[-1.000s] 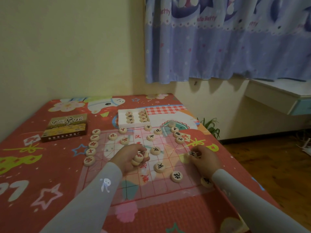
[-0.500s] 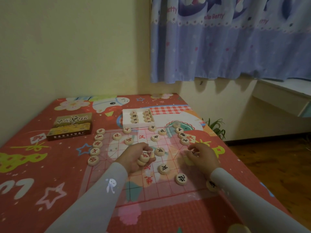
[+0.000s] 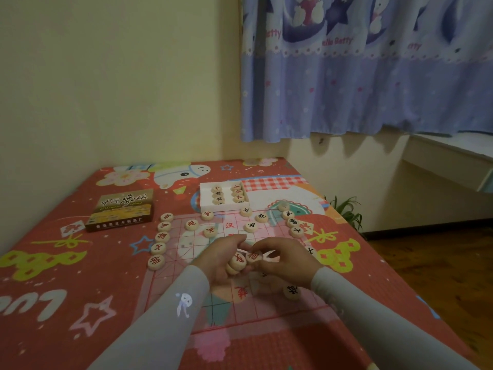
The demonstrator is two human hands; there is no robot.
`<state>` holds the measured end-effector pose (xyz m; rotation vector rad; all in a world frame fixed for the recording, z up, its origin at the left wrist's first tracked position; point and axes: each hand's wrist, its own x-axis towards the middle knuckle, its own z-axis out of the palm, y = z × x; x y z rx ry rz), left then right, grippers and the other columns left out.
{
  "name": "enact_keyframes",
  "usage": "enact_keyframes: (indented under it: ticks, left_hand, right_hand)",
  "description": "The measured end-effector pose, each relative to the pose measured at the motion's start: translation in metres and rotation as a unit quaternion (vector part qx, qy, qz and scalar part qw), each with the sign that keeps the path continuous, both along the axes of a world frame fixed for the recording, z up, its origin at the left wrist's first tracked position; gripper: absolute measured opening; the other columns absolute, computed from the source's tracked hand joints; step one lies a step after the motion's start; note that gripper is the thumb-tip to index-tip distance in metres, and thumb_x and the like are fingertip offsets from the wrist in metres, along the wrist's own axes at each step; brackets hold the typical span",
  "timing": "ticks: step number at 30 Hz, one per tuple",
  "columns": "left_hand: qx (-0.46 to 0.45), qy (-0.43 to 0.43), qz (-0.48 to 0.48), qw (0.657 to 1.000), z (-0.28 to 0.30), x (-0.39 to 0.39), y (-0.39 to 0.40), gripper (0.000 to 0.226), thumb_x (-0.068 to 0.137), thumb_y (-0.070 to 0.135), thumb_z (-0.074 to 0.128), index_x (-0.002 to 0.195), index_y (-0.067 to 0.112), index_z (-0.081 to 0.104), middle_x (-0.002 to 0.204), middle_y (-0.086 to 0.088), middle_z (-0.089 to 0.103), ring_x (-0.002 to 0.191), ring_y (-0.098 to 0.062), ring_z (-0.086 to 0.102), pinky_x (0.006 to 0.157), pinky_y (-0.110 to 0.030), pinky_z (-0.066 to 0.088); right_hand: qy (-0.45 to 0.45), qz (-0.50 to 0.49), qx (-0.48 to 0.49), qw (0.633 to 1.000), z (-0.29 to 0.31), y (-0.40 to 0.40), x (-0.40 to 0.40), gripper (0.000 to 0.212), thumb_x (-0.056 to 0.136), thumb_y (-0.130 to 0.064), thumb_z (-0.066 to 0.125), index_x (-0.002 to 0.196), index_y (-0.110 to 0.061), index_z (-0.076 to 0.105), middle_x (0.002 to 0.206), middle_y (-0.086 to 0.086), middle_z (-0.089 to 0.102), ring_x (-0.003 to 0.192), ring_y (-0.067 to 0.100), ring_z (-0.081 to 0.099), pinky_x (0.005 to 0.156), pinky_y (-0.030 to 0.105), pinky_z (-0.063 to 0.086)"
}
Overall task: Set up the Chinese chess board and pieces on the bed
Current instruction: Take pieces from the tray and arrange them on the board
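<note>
Here your left hand [image 3: 222,259] cups a small stack of wooden pieces [image 3: 236,263], its fingers [image 3: 234,240] curled round them, a red-marked disc uppermost. Your right hand [image 3: 286,259] meets it from the other side; its fingertips [image 3: 260,247] pinch the red-marked piece [image 3: 253,255] at the edge of that stack.

Directly beneath both hands lies the paper board [image 3: 186,252], spread flat on the bed [image 3: 53,263]. Beyond the left fingers a column of red pieces [image 3: 161,237] runs along the board's edge; beyond the right fingers a shorter column of black pieces [image 3: 292,222] does the same. Several discs sit loose on the grid ahead of your fingertips, and one black piece [image 3: 292,291] lies near your right wrist. Farther out, the white tray [image 3: 205,201] holds more pieces, and the printed box [image 3: 121,209] rests well off to the left.

To do this step well, lift only the top disc clear, keeping the left fingers closed so the stack does not spill. Read its character, then press it squarely onto a line crossing, not inside a square. The thin board probably shifts easily on bedding, so set pieces down without sliding them.
</note>
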<state>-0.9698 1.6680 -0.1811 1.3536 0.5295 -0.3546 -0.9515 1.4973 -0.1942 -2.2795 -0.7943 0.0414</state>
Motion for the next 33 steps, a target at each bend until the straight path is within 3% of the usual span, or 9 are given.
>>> enact_keyframes:
  ticks: [5,8,11,18,20,23,26,29,33]
  left_hand:
    - [-0.127,0.014,0.113,0.985,-0.004,0.003,0.025,0.022,0.097,0.022,0.049,0.103,0.002,0.055,0.069,-0.011,0.062,0.054,-0.021,0.061,0.044,-0.026,0.053]
    - [-0.232,0.037,0.175,0.956,-0.007,0.006,0.039,0.023,0.097,0.02,0.048,0.089,-0.001,0.053,0.067,-0.011,0.059,0.063,-0.02,0.054,0.047,-0.032,0.055]
    - [-0.243,0.044,0.186,0.951,-0.005,0.002,0.045,0.026,0.097,0.017,0.049,0.081,-0.003,0.055,0.092,-0.024,0.058,0.073,-0.023,0.054,0.05,-0.038,0.058]
    - [-0.228,0.012,0.236,0.944,-0.001,-0.007,0.08,0.008,0.09,-0.004,0.047,0.096,-0.002,0.052,0.095,-0.02,0.047,0.077,-0.026,0.051,0.077,-0.043,0.054]
    - [-0.211,-0.007,0.25,0.945,0.001,-0.011,0.097,0.006,0.09,-0.005,0.047,0.092,0.0,0.05,0.088,-0.017,0.049,0.072,-0.024,0.052,0.063,-0.036,0.056]
    - [-0.148,-0.014,0.271,0.951,0.003,-0.021,0.126,0.008,0.088,-0.002,0.046,0.083,0.002,0.051,0.07,-0.011,0.051,0.042,-0.016,0.052,0.038,-0.019,0.048]
    - [-0.101,-0.021,0.324,0.94,0.005,-0.04,0.156,0.017,0.083,0.0,0.043,0.068,0.004,0.05,0.048,-0.006,0.048,0.026,-0.012,0.04,0.036,-0.011,0.038]
    - [-0.065,-0.028,0.365,0.928,0.004,-0.059,0.18,0.023,0.083,0.002,0.039,0.061,0.008,0.041,0.034,-0.003,0.039,0.033,-0.014,0.035,0.039,-0.01,0.033]
    - [-0.137,-0.041,0.417,0.897,-0.008,-0.071,0.217,0.028,0.083,-0.002,0.037,0.065,0.016,0.027,0.044,0.001,0.026,0.027,-0.011,0.023,0.036,-0.01,0.026]
  right_hand:
    - [-0.02,-0.062,0.029,0.997,0.003,-0.011,0.003,0.043,0.083,-0.035,0.069,0.123,-0.019,0.062,0.102,-0.01,0.059,0.092,0.005,0.059,0.09,0.033,0.052]
    - [-0.021,-0.082,0.032,0.996,0.004,-0.016,0.004,0.041,0.082,-0.038,0.069,0.117,-0.017,0.065,0.099,-0.005,0.06,0.094,0.011,0.06,0.089,0.034,0.051]
    - [-0.031,-0.089,0.037,0.995,0.002,-0.014,0.005,0.043,0.081,-0.04,0.069,0.117,-0.019,0.064,0.099,-0.005,0.059,0.093,0.012,0.06,0.089,0.034,0.052]
    - [-0.015,-0.069,0.054,0.996,0.001,0.019,0.008,0.04,0.083,-0.032,0.071,0.121,-0.022,0.062,0.105,-0.007,0.056,0.09,0.005,0.059,0.088,0.025,0.052]
    - [-0.007,-0.05,0.056,0.997,0.001,0.033,0.008,0.039,0.081,-0.029,0.072,0.118,-0.022,0.063,0.103,-0.009,0.056,0.09,0.004,0.06,0.088,0.024,0.052]
    - [0.001,-0.019,0.053,0.998,-0.001,0.057,0.006,0.039,0.078,-0.028,0.073,0.116,-0.023,0.064,0.105,-0.008,0.056,0.091,0.004,0.061,0.088,0.024,0.053]
    - [0.013,0.006,0.058,0.998,-0.004,0.084,0.002,0.036,0.078,-0.025,0.075,0.113,-0.021,0.065,0.109,-0.005,0.056,0.092,0.006,0.063,0.088,0.023,0.053]
    - [0.016,0.036,0.04,0.998,-0.007,0.112,-0.004,0.036,0.079,-0.023,0.073,0.114,-0.02,0.064,0.111,-0.005,0.056,0.093,0.008,0.063,0.088,0.023,0.053]
    - [0.012,0.066,0.008,0.998,-0.014,0.146,-0.011,0.036,0.081,-0.028,0.069,0.116,-0.021,0.064,0.11,-0.004,0.06,0.094,0.008,0.061,0.09,0.026,0.052]
